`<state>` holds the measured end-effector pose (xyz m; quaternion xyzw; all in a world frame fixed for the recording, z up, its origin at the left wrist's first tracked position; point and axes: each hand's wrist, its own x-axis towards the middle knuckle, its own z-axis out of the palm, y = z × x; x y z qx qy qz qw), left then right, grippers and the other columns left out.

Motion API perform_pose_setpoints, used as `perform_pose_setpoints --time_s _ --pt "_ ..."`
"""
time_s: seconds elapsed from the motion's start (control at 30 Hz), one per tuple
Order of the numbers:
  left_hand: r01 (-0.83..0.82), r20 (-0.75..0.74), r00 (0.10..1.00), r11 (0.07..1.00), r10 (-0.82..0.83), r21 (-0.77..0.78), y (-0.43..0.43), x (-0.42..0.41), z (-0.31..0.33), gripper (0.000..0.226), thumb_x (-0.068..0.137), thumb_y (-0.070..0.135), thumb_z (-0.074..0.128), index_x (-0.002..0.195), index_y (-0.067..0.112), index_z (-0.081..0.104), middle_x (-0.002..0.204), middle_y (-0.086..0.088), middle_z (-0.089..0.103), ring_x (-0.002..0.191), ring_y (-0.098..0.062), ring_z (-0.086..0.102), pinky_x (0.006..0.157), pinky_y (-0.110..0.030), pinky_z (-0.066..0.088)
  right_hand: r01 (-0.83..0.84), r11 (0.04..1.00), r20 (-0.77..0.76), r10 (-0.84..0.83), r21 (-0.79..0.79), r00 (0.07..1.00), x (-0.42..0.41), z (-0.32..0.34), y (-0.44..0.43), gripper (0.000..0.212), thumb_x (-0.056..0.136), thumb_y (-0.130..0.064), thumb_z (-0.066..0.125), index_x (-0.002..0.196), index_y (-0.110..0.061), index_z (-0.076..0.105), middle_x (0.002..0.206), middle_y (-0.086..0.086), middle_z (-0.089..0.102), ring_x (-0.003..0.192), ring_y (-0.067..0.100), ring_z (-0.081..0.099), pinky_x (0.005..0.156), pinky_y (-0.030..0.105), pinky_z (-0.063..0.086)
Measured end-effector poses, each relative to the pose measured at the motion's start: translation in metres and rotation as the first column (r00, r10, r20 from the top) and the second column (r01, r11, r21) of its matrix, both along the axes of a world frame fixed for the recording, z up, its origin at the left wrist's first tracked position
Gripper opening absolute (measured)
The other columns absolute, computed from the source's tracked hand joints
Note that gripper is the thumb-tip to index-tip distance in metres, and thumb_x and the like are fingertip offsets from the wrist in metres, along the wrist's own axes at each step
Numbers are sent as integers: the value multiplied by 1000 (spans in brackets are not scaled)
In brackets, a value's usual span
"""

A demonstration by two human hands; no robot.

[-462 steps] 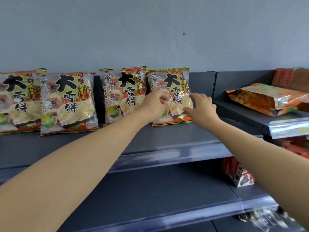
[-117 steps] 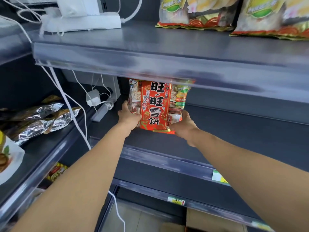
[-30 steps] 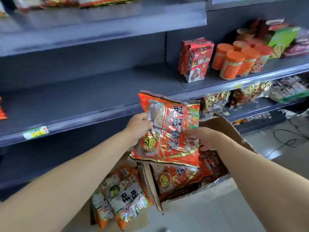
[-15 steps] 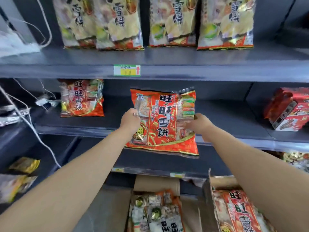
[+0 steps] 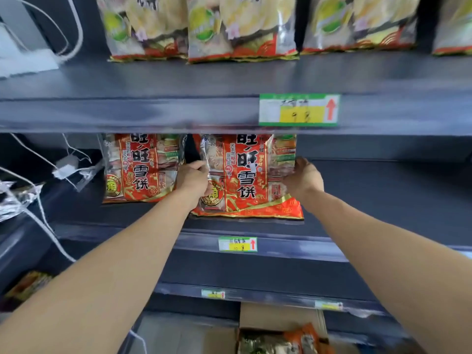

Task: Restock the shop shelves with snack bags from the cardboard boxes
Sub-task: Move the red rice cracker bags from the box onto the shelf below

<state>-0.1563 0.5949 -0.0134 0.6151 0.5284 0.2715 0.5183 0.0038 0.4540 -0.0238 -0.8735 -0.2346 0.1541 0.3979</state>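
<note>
The left hand (image 5: 192,178) grips the left edge of a red bag (image 5: 245,175), fingers curled round the clear plastic seam, while the right hand (image 5: 305,178) clasps the bag's right edge with its fingers wrapped behind, so both hands are grasping the same bag. The bag stands upright and faces outward on the middle shelf (image 5: 383,200), its lower seam down near the shelf's front and its top hidden behind the lip of the upper shelf (image 5: 178,80). Just to its left, apart by a narrow dark gap, a second bag (image 5: 141,169) of the same red kind stands upright farther back on the same shelf. A small tag (image 5: 237,244) with a red arrow sits on the middle shelf's front rail, below the held bag – a larger tag (image 5: 298,109) of the same green, yellow and white sits on the upper shelf's rail. On the upper shelf a row of pale bags (image 5: 242,26) stands side by side, only their lower halves in view. To the left, white cables (image 5: 38,218) trail down across the shelving past a white plug (image 5: 65,167), and crumpled foil packets (image 5: 15,200) lie at the far left edge. Below, between the forearms, an open cardboard box (image 5: 278,318) sits under the lowest shelf rail – more bags (image 5: 281,341) show inside it, blurred
</note>
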Motion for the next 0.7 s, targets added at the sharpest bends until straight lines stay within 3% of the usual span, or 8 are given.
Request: perform_pose_setpoints --time_s 0.1,0.23,0.33,0.4,0.5,0.57,0.7 --pt "14 113 994 998 -7 -64 20 7 -19 34 100 9 44 131 15 54 70 -4 53 57 -11 51 50 -17 52 61 996 -3 -61 71 998 3 -24 22 34 83 -3 49 111 -18 59 104 4 69 87 27 63 68 28 47" --pt "11 200 980 998 0 -55 46 22 -36 25 99 5 44 109 18 63 77 -7 54 61 -12 49 59 -21 47 110 977 23 -116 181 993 9 -41 50 37 88 -5 49 117 -24 61 105 -5 69 80 17 58 65 24 41" --pt "-2 211 977 1000 4 -11 70 36 -43 32 98 8 47 126 19 58 80 -3 59 63 -11 54 70 -24 54 144 962 30 -155 233 987 16 -40 72 38 88 -2 47 114 -24 62 103 -7 68 81 18 60 67 28 47" --pt "13 214 977 1000 -18 24 84 45 -45 36 97 7 48 131 19 54 93 -4 63 68 -12 57 78 -31 56 165 947 10 -175 277 985 22 -38 86 42 86 2 42 111 -25 62 102 -5 69 82 20 62 70 31 53" --pt "50 169 983 992 -70 119 96 55 -45 41 95 8 50 135 17 49 121 -6 61 94 -18 60 97 -39 51 142 938 -55 -132 317 990 25 -35 101 56 83 4 41 124 -29 58 103 -9 68 81 15 60 63 21 48" --pt "80 150 984 990 -97 115 103 60 -46 47 94 6 52 138 16 44 127 -5 58 103 -15 55 98 -35 49 93 947 -96 -67 308 993 24 -35 108 61 83 4 41 128 -34 54 98 -15 65 70 11 58 49 18 41" --pt "190 157 968 981 -193 39 109 65 -46 56 95 3 51 145 18 32 139 -3 49 115 -16 49 89 -30 43 30 952 -128 9 304 992 21 -33 110 49 87 0 41 118 -38 51 78 -23 56 54 3 47 36 12 35"
